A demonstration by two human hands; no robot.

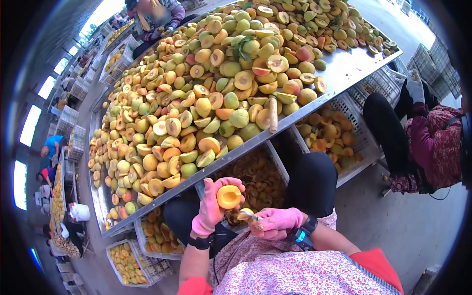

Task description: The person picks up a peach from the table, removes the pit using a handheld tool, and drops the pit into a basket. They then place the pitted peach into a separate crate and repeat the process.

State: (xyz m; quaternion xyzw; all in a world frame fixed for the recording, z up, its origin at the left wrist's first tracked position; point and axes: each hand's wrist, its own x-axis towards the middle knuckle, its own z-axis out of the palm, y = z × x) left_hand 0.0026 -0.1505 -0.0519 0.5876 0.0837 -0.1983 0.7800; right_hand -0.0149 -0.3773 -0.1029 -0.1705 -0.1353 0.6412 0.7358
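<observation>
My left hand [216, 199], in a pink glove, grips a yellow peach half [229, 196] with its hollow turned up toward me. Just to the right, my right hand [275, 222], also pink-gloved, is closed around a small metal pitting spoon [251, 214]. A piece of yellow fruit [243, 214] sits at the spoon's tip, a little below the peach half and apart from it. Both hands are over my lap, before the metal table [339, 73] heaped with halved peaches [196, 108]. The spoon's handle is hidden in my fist.
A wooden-handled tool [273, 115] lies at the table's edge. Crates of peach halves stand below, at the right [344, 142] and left [128, 263]; scraps fill a bin [260, 179] between my knees. A co-worker [432, 142] sits at right, another person [157, 19] at the far end.
</observation>
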